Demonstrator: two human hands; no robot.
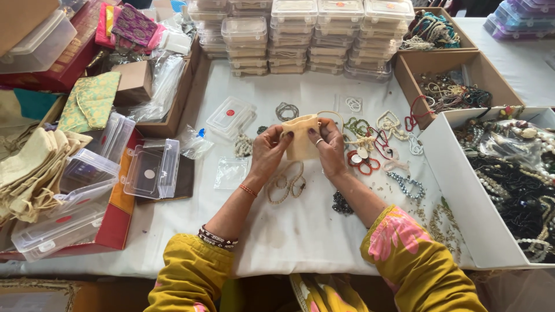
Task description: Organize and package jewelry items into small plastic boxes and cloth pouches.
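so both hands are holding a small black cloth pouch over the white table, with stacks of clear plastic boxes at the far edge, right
Not quite: the small cloth pouch is cream, not black. The head view shows the left hand and the right hand holding it over the white table, with the stacks of clear plastic boxes at the far edge.

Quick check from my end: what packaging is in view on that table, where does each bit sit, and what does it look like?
Cream cloth pouch: held by both hands, centre.
Clear plastic boxes: stacked at the far edge.
Open clear box: left, hinged.
Clear zip bag: flat, beside left hand.
White box: right, full of beads.
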